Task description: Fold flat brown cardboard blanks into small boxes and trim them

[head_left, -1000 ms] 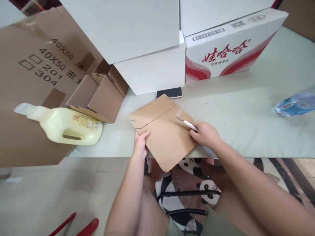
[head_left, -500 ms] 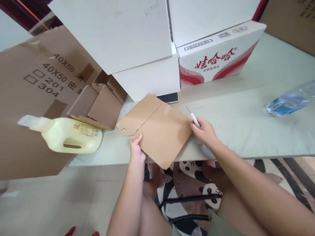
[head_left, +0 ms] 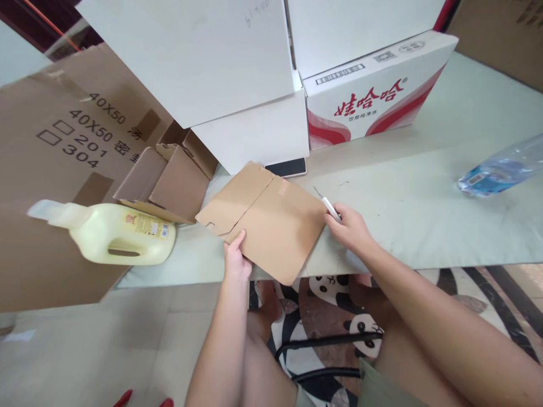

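A flat brown piece of cardboard (head_left: 275,226) is held tilted over the table's front edge, with a crease or slit running across its upper left part. My left hand (head_left: 236,255) grips its lower left edge, thumb on top and the other fingers underneath. In my right hand (head_left: 350,226), at the cardboard's right corner, is a slim white-handled craft knife (head_left: 331,209). Its thin tip points up and to the left, away from the cardboard. The right fingers are closed round the handle; whether they also touch the cardboard I cannot tell.
Behind the cardboard stand white boxes (head_left: 254,124) and a dark phone-like slab (head_left: 286,168). A red-and-white carton (head_left: 373,107) is at the back. To the left are a pale yellow jug (head_left: 123,234), a small open carton (head_left: 178,181) and a large carton (head_left: 38,186). A plastic bottle (head_left: 500,172) lies right.
The cardboard and my right hand with the craft knife have shifted slightly left and up. My left hand keeps its grip, almost unmoved.
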{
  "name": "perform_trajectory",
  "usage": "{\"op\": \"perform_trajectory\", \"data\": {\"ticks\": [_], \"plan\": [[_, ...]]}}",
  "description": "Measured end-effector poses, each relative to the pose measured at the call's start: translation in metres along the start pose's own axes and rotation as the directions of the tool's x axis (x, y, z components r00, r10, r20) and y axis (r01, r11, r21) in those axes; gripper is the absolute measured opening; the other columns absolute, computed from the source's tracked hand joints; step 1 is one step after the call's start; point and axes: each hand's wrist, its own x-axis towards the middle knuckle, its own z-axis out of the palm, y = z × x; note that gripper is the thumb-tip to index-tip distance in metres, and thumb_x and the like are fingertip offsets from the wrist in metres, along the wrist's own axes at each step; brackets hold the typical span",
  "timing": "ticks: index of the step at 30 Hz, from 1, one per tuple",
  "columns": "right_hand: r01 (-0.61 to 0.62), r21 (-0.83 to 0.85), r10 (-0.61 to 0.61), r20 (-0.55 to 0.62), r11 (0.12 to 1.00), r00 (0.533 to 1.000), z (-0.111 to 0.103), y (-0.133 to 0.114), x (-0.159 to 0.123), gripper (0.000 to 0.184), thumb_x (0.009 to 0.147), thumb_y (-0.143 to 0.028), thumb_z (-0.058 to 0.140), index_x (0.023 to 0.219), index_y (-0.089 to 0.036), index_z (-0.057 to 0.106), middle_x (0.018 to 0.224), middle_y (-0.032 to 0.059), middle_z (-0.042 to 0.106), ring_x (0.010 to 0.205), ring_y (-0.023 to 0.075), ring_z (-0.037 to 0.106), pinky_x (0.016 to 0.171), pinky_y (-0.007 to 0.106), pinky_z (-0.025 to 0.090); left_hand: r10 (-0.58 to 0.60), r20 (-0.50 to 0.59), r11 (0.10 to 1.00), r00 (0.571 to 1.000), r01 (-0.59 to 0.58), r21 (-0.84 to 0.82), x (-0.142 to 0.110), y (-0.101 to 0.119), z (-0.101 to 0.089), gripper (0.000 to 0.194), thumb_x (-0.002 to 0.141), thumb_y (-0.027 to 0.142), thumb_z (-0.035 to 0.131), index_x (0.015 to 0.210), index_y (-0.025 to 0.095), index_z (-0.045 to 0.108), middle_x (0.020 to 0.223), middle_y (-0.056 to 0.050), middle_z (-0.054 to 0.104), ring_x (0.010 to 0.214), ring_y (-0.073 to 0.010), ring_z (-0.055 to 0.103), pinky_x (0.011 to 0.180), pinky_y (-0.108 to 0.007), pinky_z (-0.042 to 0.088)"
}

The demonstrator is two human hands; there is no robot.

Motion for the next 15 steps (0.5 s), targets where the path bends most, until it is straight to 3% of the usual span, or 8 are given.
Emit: {"op": "perform_trajectory", "data": {"ticks": [5, 9, 15], "plan": [[0.117, 0.048, -0.121, 0.088, 0.992, 0.989, 0.001, 0.000, -0.004, 0.033, 0.089, -0.036, 0.046, 0.100, -0.020, 0.072, 0.088, 0.0063, 0.070, 0.079, 0.0212, 0.061, 0.070, 0.031, 0.041, 0.058, 0.021, 0.998, 0.998, -0.058, 0.006, -0.002, -0.002, 0.001, 0.047, 0.069, 0.009, 0.075, 0.113, 0.022, 0.068, 0.119, -0.007, 0.072, 0.097, -0.0197, 0.071, 0.090, -0.036, 0.058], [0.188, -0.015, -0.184, 0.149, 0.982, 0.972, 0.002, -0.003, -0.009, 0.038, 0.091, -0.032, 0.048, 0.118, -0.023, 0.072, 0.089, 0.0063, 0.070, 0.079, 0.0202, 0.061, 0.072, 0.031, 0.042, 0.073, 0.025, 0.997, 0.997, -0.074, 0.018, -0.002, -0.003, 0.000, 0.045, 0.068, 0.010, 0.076, 0.111, 0.022, 0.068, 0.115, -0.007, 0.074, 0.095, -0.0199, 0.071, 0.088, -0.036, 0.058], [0.235, -0.177, -0.190, 0.236, 0.956, 0.953, 0.002, -0.007, -0.012, 0.038, 0.094, -0.034, 0.046, 0.123, -0.029, 0.071, 0.090, 0.0063, 0.068, 0.083, 0.0206, 0.061, 0.067, 0.029, 0.038, 0.074, 0.045, 0.997, 0.996, -0.075, 0.031, -0.002, -0.003, -0.001, 0.047, 0.069, 0.010, 0.076, 0.114, 0.023, 0.067, 0.117, -0.008, 0.073, 0.097, -0.0203, 0.071, 0.091, -0.038, 0.057]]}}
